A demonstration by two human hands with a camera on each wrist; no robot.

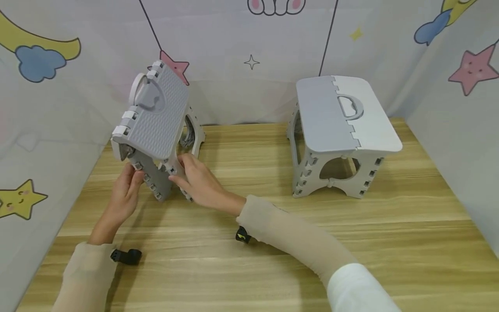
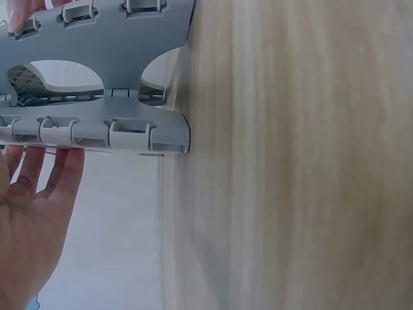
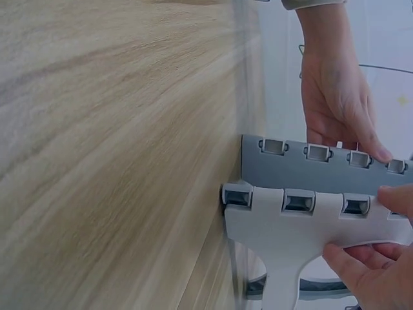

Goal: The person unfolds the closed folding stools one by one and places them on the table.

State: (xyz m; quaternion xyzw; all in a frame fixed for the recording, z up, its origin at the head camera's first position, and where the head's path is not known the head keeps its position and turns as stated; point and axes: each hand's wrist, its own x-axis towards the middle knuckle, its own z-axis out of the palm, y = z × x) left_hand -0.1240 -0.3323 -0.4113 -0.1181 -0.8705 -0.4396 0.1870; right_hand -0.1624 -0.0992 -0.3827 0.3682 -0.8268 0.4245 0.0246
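Observation:
A grey and white plastic folding step stool (image 1: 161, 121) stands half folded at the left of the table, its seat bent up into a ridge with the handle on top. My left hand (image 1: 124, 195) pinches the edge of its left leg panel, thumb in front and fingers on the outer side, as the right wrist view also shows. The right leg panel (image 3: 277, 226) is gripped by my right hand (image 1: 204, 184), with the thumb near the hinged edge and fingers at the cutout. In the left wrist view the palm of my left hand (image 2: 32, 226) faces the stool.
A second folding stool (image 1: 323, 115) stands fully unfolded at the back right, its seat flat. The wood-grain table (image 1: 249, 268) meets a pale cloth backdrop (image 1: 241, 99) printed with stars, moons and clouds behind and at both sides.

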